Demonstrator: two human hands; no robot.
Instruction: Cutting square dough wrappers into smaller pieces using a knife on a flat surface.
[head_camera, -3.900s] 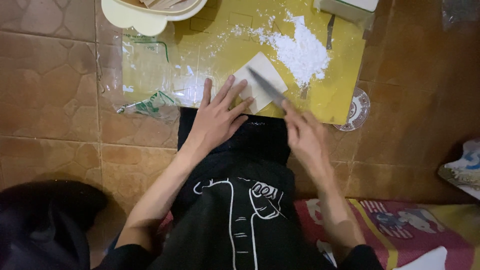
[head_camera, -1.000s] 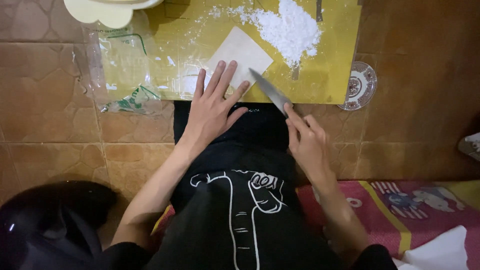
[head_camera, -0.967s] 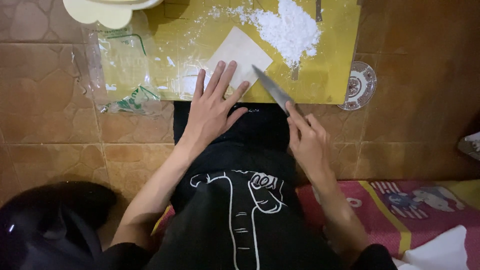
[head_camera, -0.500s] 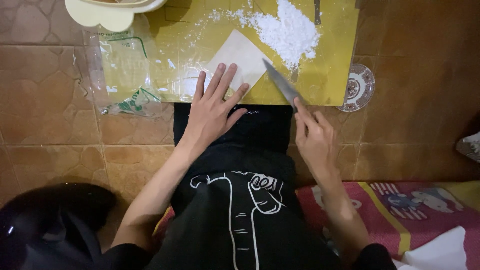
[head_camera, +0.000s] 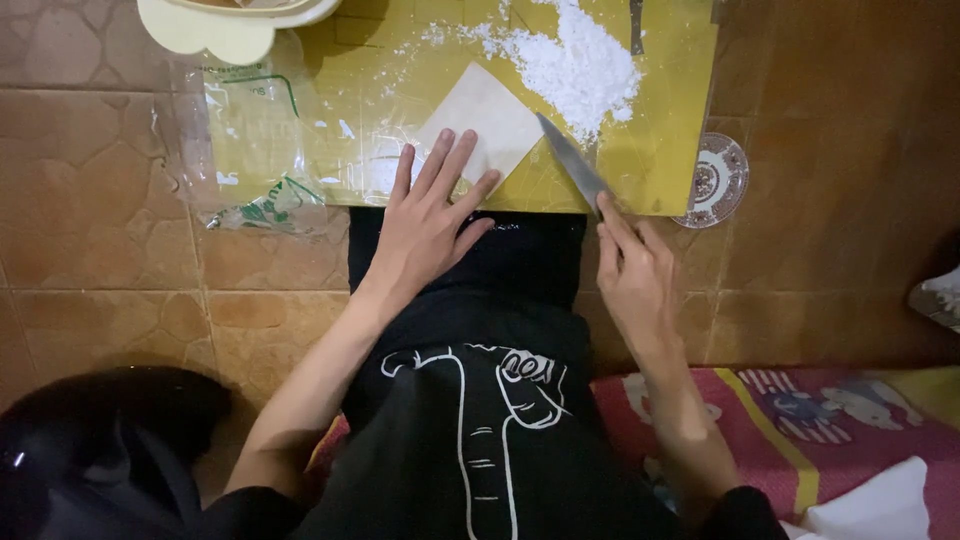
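Left hand (head_camera: 425, 225) lies flat, fingers spread, fingertips pressing the near corner of a thin pale square sheet (head_camera: 480, 125), likely dough wrapper. Right hand (head_camera: 632, 275) is closed round the handle of a knife (head_camera: 572, 172), index finger along the spine; the blade tip sits at the sheet's right edge. Sheet lies diamond-wise on a yellow cutting board (head_camera: 660, 130), just beside a loose heap of white flour (head_camera: 585, 65). Sheet looks light, soft, floppy, easy to tear; dusted surface probably slippery, so pin it flat near the corner, don't pinch. Board is smooth, rigid, flour-streaked. Crinkled clear plastic bag (head_camera: 250, 150) lies at the board's left edge, cream plastic bowl (head_camera: 220, 25) above it. Small round patterned dish (head_camera: 712, 182) on the glossy brown tiled floor (head_camera: 90, 200), right of the board.
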